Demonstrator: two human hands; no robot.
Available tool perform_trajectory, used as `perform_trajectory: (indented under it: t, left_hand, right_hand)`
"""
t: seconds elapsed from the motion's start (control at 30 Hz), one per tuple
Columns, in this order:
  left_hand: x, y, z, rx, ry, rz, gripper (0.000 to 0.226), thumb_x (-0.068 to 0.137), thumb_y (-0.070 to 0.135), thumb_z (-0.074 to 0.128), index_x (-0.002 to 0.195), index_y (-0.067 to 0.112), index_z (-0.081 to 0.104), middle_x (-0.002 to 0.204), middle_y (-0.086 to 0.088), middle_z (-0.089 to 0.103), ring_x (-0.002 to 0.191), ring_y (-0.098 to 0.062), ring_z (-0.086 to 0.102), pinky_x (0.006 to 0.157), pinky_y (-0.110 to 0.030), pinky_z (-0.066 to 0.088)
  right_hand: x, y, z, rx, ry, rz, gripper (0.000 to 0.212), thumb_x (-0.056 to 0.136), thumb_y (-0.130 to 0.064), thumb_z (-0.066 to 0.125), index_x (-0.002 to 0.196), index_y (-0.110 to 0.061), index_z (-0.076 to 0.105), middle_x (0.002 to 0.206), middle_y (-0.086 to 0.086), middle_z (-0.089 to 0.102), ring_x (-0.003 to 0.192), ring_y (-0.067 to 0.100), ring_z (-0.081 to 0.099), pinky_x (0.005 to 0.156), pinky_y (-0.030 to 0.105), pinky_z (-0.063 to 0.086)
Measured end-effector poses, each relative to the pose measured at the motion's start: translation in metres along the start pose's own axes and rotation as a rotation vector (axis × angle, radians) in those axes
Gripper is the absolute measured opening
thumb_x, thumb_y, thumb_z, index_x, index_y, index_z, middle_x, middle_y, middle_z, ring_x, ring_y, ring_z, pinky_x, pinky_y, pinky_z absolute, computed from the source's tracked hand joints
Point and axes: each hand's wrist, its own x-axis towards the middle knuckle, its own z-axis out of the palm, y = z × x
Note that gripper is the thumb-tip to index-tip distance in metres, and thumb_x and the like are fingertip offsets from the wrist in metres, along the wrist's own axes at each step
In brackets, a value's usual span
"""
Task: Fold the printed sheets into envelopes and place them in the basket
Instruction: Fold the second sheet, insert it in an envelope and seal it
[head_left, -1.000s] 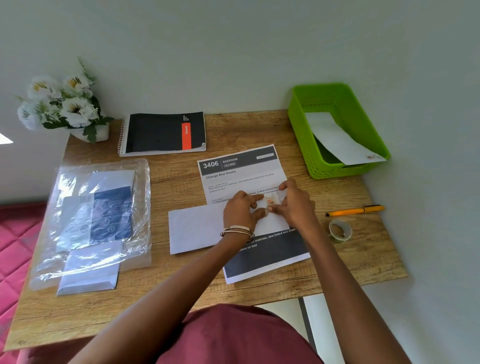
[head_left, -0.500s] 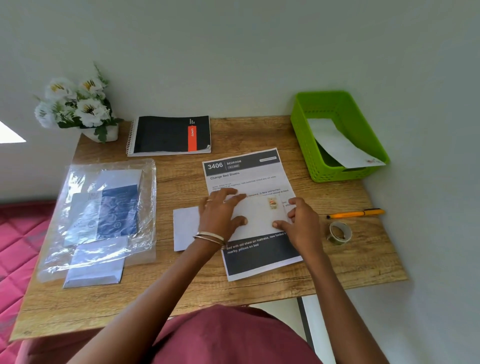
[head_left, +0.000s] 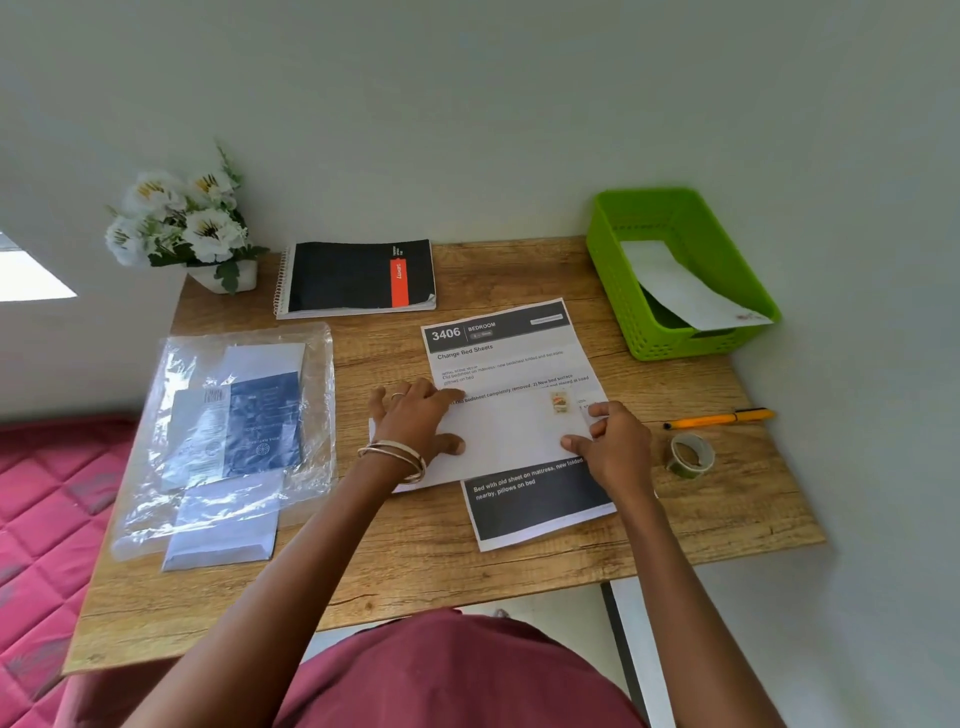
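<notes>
A printed sheet (head_left: 511, 364) is laid flat near the middle of the table (head_left: 519, 566), its dark header toward the far edge. A white envelope (head_left: 511, 436) is set crosswise on top of it, a small stamp (head_left: 559, 401) at its right end, face up. The placement is judged a sizing aid: with the envelope over the sheet, the fold lines can be matched to its width.

The left hand (head_left: 415, 421) is pressed palm down on the envelope's left end, fingers (head_left: 397, 402) spread flat and gripping nothing; the envelope is pinned rather than held. Bangles are worn at that wrist. The right hand (head_left: 615, 449) is set at the envelope's right end, thumb and forefinger drawn close at the edge, apparently pinching it; whether the sheet below is caught too cannot be told. Both forearms are extended forward from the near edge, wrists low.

A green basket (head_left: 623, 270) is kept at the far right corner, one finished envelope (head_left: 680, 291) leaning inside. Along the right edge a pen (head_left: 719, 419) and a tape roll (head_left: 690, 456) are left within reach, probably for sealing. A plastic packet (head_left: 228, 426) of spare envelopes is kept at the left edge, a notebook (head_left: 358, 278) and flowers (head_left: 176, 223) at the far edge.
</notes>
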Motion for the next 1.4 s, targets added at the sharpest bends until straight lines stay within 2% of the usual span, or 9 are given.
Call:
perform_trajectory:
  t: [0.1,0.4,0.5,0.63,0.83,1.0,1.17,1.3,1.4]
  left_hand:
    - [0.001,0.001,-0.001,-0.006,-0.015,0.015,0.065,0.077,0.043,0.068,0.135,0.034,0.040,0.132,-0.001,0.042,0.127,-0.026,0.035,0.110,-0.052,0.009]
    - [-0.013,-0.008,-0.010,-0.056,0.130,-0.046,0.047,0.084,0.045,0.058,0.129,0.034,0.048,0.134,0.006,0.051,0.127,-0.019,0.041,0.109,-0.053,0.006]
    - [-0.017,-0.020,-0.025,-0.119,0.201,-0.093,0.031,0.084,0.045,0.058,0.112,0.033,0.061,0.116,0.009,0.064,0.110,-0.019,0.054,0.106,-0.052,0.023]
    - [-0.018,-0.034,-0.044,-0.430,0.280,-0.111,0.008,0.080,0.035,0.068,0.085,0.029,0.066,0.093,0.006,0.068,0.088,-0.017,0.061,0.079,-0.035,0.051]
    - [-0.021,-0.014,-0.048,-1.047,0.282,-0.204,0.041,0.076,0.008,0.073,0.113,0.021,0.059,0.109,0.001,0.059,0.089,-0.018,0.062,0.075,-0.038,0.057]
    - [-0.011,0.000,-0.045,-1.106,0.267,-0.297,0.048,0.075,0.011,0.074,0.120,0.019,0.056,0.109,-0.001,0.065,0.094,-0.023,0.064,0.078,-0.043,0.057]
    - [0.000,0.019,-0.051,-1.133,0.205,-0.270,0.035,0.076,0.010,0.073,0.108,0.017,0.061,0.093,0.002,0.069,0.085,-0.018,0.066,0.066,-0.030,0.055]
    - [0.015,0.045,-0.063,-1.154,0.229,-0.225,0.030,0.081,0.014,0.068,0.109,0.020,0.060,0.096,0.001,0.065,0.082,-0.014,0.064,0.061,-0.023,0.053]
    - [0.032,0.066,-0.072,-1.213,0.263,-0.204,0.026,0.086,0.020,0.063,0.112,0.018,0.061,0.102,0.000,0.067,0.089,-0.016,0.065,0.074,-0.030,0.055]
  right_hand:
    - [-0.001,-0.006,-0.004,0.038,-0.042,0.014,0.041,0.071,-0.009,0.081,0.106,-0.003,0.061,0.091,0.003,0.059,0.083,0.018,0.057,0.058,0.021,0.040]
    - [-0.014,-0.008,-0.019,0.461,-0.154,0.043,0.018,0.079,0.000,0.072,0.090,-0.013,0.067,0.089,0.001,0.071,0.083,0.015,0.066,0.065,0.022,0.050]
    - [-0.020,-0.007,-0.029,0.522,-0.197,0.040,0.018,0.079,-0.001,0.071,0.090,-0.013,0.066,0.089,0.002,0.071,0.080,0.014,0.065,0.057,0.020,0.047]
    - [-0.022,0.000,-0.046,0.665,-0.182,0.067,0.019,0.080,0.001,0.069,0.093,-0.011,0.065,0.097,0.008,0.072,0.086,0.019,0.066,0.055,0.021,0.048]
    - [-0.025,0.005,-0.066,0.910,-0.190,0.148,0.024,0.081,0.003,0.065,0.101,-0.008,0.062,0.102,0.009,0.071,0.092,0.022,0.066,0.056,0.019,0.050]
    - [-0.028,0.009,-0.079,0.870,-0.187,0.107,0.025,0.079,-0.003,0.067,0.102,-0.012,0.063,0.095,0.004,0.074,0.082,0.014,0.071,0.061,0.022,0.057]
    - [-0.022,0.020,-0.101,0.751,-0.109,0.069,0.041,0.070,-0.030,0.073,0.107,-0.014,0.066,0.100,0.002,0.074,0.092,0.015,0.070,0.068,0.028,0.058]
    - [-0.016,0.023,-0.124,0.700,-0.070,0.041,0.019,0.083,-0.004,0.066,0.101,-0.011,0.067,0.088,0.000,0.076,0.078,0.012,0.072,0.056,0.024,0.056]
    - [-0.010,0.026,-0.139,0.751,0.034,0.032,0.017,0.084,-0.001,0.065,0.096,-0.012,0.067,0.084,-0.003,0.076,0.074,0.012,0.072,0.051,0.022,0.054]
